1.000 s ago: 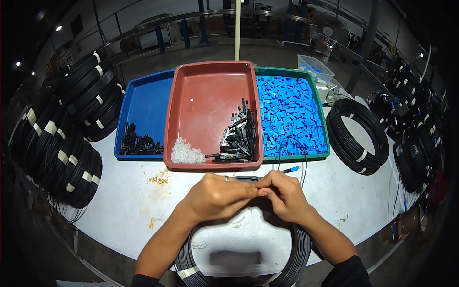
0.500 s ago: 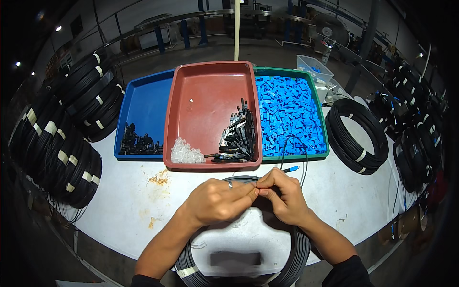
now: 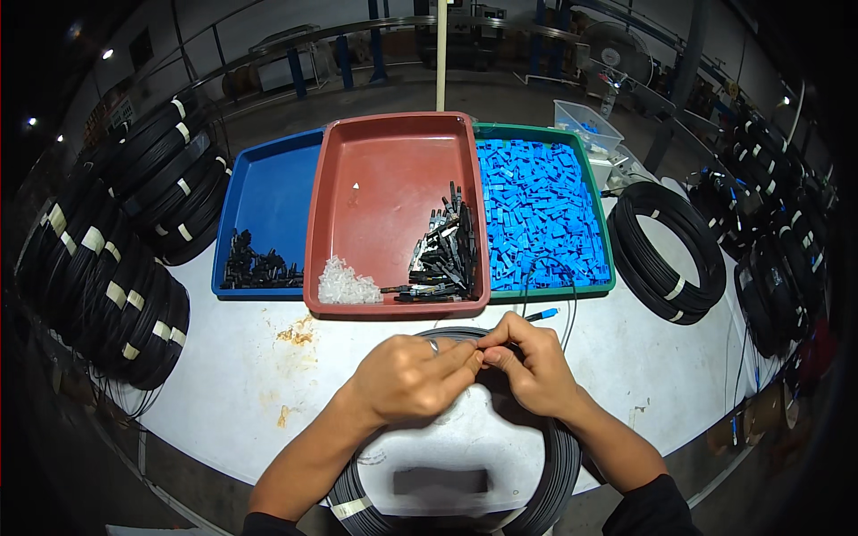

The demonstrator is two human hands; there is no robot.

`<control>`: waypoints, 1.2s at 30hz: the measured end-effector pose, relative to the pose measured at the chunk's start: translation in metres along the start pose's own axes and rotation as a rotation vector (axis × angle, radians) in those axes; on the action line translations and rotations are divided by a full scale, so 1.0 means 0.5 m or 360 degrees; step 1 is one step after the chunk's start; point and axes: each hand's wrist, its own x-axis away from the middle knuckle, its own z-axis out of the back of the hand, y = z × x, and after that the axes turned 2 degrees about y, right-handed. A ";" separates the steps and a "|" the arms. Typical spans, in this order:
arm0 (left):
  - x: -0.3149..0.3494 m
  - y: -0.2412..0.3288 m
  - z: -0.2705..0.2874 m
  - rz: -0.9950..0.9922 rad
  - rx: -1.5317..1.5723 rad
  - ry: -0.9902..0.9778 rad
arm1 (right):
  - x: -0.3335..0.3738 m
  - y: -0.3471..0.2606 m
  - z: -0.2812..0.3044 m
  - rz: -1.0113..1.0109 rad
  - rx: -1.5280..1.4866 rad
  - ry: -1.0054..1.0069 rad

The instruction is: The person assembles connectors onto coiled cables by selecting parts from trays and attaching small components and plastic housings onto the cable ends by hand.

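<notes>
My left hand (image 3: 416,375) and my right hand (image 3: 529,362) meet fingertip to fingertip over the far side of a coil of black cable (image 3: 561,469). Each is closed in a pinch. Whatever lies between the fingertips is hidden. A ring shows on a finger of my left hand. Just beyond my right hand lies a cable end with a blue connector (image 3: 543,314), and a thin black cable (image 3: 572,326) loops up beside it over the green tray's near edge. A white band (image 3: 350,507) wraps the coil at its near left.
Ahead stand a blue tray (image 3: 268,179) with black parts, a red tray (image 3: 402,161) with clear and black pieces, and a green tray (image 3: 606,241) full of blue connector parts (image 3: 541,214). Banded cable coils (image 3: 116,295) are stacked at left; another coil (image 3: 626,259) lies right.
Both hands stay pinched together at nearly the same spot, with only slight finger movement. The trays and the coil appear unchanged.
</notes>
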 end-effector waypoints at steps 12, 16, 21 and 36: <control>-0.011 0.013 0.008 0.0084 0.0161 0.0067 | 0.001 0.020 0.007 0.0331 0.0014 0.0020; 0.004 -0.004 0.005 -0.0065 -0.0017 -0.0013 | 0.001 0.008 0.003 0.0014 -0.0113 -0.0072; -0.016 0.007 0.006 0.1283 0.1191 0.0054 | -0.017 0.013 0.019 0.1245 0.0780 0.0145; -0.021 0.011 0.002 0.1471 0.1471 0.0084 | -0.015 0.013 0.020 0.1354 0.0955 0.0165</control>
